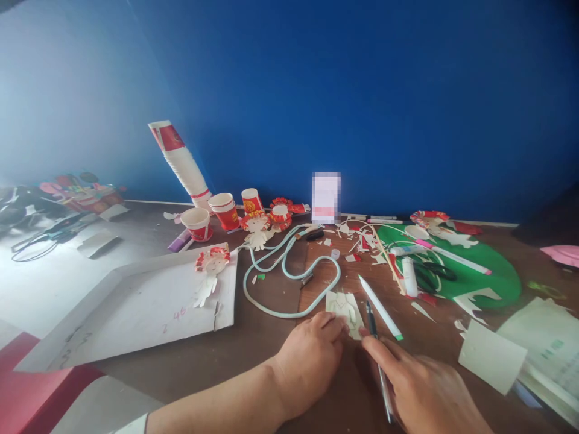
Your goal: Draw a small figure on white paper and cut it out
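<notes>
Brown table (280, 292); white board (136, 301) reads "46"; left grip (312, 355) holding drawing (346, 306), right grip (420, 380) pen (371, 322).

The person's bare left forearm (217, 398) slants up from the lower left to a left hand (312, 352), knuckles up, fingers bent. The right hand (420, 383) enters from the lower right, index finger reaching forward and leftward, its thumb hidden. The fingertips nearly meet, just apart.

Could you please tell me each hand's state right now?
Left hand: fingers curled on the small paper; grip unclear.
Right hand: closed, holding a pen.
</notes>
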`<act>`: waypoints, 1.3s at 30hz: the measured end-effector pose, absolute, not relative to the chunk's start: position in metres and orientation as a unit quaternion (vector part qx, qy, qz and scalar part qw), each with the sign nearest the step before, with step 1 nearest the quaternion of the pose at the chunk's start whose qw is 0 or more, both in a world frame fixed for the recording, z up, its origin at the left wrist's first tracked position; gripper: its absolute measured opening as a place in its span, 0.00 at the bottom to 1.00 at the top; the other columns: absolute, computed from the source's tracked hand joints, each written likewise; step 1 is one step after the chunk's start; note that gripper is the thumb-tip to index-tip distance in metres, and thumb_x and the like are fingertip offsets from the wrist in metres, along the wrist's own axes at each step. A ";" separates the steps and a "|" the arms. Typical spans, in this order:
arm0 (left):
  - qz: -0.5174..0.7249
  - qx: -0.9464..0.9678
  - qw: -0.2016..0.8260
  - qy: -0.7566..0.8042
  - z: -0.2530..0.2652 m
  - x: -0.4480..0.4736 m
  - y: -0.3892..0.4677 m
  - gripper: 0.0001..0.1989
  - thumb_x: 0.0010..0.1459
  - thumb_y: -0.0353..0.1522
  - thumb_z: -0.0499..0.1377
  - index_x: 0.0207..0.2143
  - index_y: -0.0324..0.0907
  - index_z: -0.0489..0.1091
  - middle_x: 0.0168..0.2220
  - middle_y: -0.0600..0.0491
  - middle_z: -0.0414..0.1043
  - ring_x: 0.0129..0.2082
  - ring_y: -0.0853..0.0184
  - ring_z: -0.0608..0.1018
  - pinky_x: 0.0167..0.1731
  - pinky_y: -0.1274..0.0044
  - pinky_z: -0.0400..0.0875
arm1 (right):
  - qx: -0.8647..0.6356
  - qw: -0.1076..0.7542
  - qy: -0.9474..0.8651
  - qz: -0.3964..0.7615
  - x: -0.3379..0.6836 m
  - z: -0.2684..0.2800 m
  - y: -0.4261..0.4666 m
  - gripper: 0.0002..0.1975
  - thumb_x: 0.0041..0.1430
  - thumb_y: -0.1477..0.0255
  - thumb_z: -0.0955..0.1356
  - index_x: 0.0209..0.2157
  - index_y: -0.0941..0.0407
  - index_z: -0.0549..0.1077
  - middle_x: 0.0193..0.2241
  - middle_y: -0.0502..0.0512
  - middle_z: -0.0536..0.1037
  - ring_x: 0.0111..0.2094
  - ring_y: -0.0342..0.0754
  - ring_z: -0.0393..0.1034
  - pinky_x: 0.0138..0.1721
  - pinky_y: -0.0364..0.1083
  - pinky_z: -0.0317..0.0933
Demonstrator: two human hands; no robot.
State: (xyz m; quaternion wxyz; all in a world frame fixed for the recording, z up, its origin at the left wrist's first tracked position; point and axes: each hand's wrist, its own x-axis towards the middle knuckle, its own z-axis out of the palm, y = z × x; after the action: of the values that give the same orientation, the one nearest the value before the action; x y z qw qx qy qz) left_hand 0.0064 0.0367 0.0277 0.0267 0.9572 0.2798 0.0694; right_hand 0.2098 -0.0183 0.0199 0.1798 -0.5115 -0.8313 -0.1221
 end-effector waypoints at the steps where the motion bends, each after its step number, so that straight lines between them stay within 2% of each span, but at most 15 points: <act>1: 0.068 0.959 0.019 0.274 0.027 0.007 0.038 0.15 0.66 0.30 0.48 0.47 0.36 0.72 0.54 0.46 0.70 0.51 0.62 0.71 0.52 0.74 0.68 | -0.508 0.182 -0.833 -0.122 0.210 0.021 -0.018 0.23 0.51 0.86 0.59 0.45 0.53 0.69 0.27 0.46 0.81 0.17 0.45 0.74 0.17 0.43 0.58; 5: 0.054 0.961 0.024 0.269 0.028 0.008 0.043 0.15 0.65 0.30 0.49 0.47 0.37 0.72 0.51 0.45 0.71 0.49 0.62 0.72 0.50 0.73 0.69 | -0.511 0.178 -0.832 -0.119 0.211 0.029 -0.014 0.21 0.51 0.86 0.59 0.43 0.53 0.71 0.23 0.47 0.80 0.18 0.44 0.74 0.20 0.42 0.58; 9: 0.056 0.957 0.065 0.277 0.035 0.006 0.046 0.16 0.64 0.29 0.50 0.50 0.39 0.71 0.50 0.46 0.73 0.49 0.63 0.73 0.49 0.74 0.69 | -0.537 0.145 -0.828 -0.075 0.210 0.040 -0.005 0.15 0.57 0.82 0.60 0.39 0.52 0.71 0.18 0.46 0.76 0.18 0.45 0.73 0.20 0.41 0.55; 14: 0.066 0.949 0.117 0.286 0.042 0.004 0.049 0.16 0.63 0.29 0.51 0.52 0.41 0.70 0.49 0.48 0.74 0.49 0.64 0.73 0.47 0.76 0.69 | -0.544 0.141 -0.826 -0.025 0.211 0.041 -0.002 0.13 0.60 0.80 0.60 0.40 0.51 0.70 0.20 0.45 0.75 0.20 0.46 0.74 0.21 0.42 0.55; 19: 0.065 0.945 0.153 0.283 0.048 0.002 0.051 0.16 0.63 0.28 0.50 0.52 0.41 0.70 0.50 0.48 0.74 0.49 0.64 0.73 0.50 0.76 0.67 | -0.543 0.151 -0.826 -0.025 0.213 0.038 -0.004 0.13 0.61 0.78 0.60 0.41 0.50 0.70 0.23 0.46 0.78 0.22 0.46 0.76 0.22 0.42 0.56; 23: 0.062 0.941 0.175 0.282 0.051 -0.001 0.052 0.17 0.63 0.28 0.51 0.52 0.41 0.69 0.51 0.49 0.73 0.50 0.65 0.73 0.50 0.76 0.68 | -0.547 0.155 -0.821 -0.043 0.212 0.040 -0.004 0.12 0.62 0.77 0.60 0.40 0.50 0.72 0.22 0.47 0.78 0.21 0.45 0.75 0.21 0.41 0.56; 32: 0.042 0.950 0.143 0.276 0.050 0.000 0.053 0.18 0.62 0.28 0.52 0.54 0.41 0.67 0.49 0.47 0.73 0.49 0.63 0.73 0.49 0.74 0.68 | -0.528 0.169 -0.829 -0.078 0.210 0.041 -0.004 0.15 0.61 0.78 0.59 0.41 0.51 0.73 0.27 0.51 0.80 0.22 0.45 0.74 0.23 0.41 0.59; 39: 0.051 0.955 0.096 0.276 0.043 0.004 0.060 0.20 0.63 0.27 0.50 0.56 0.41 0.66 0.50 0.47 0.72 0.50 0.61 0.72 0.49 0.74 0.69 | -0.531 0.152 -0.827 -0.106 0.216 0.030 0.004 0.16 0.61 0.80 0.59 0.43 0.52 0.73 0.30 0.51 0.81 0.23 0.46 0.75 0.21 0.43 0.57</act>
State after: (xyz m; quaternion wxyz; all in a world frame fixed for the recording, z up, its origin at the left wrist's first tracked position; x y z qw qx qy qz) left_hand 0.0041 0.0604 0.0425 0.0963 0.9549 0.2764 0.0510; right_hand 0.2157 0.0035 0.0303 0.1516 -0.5311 -0.8269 -0.1056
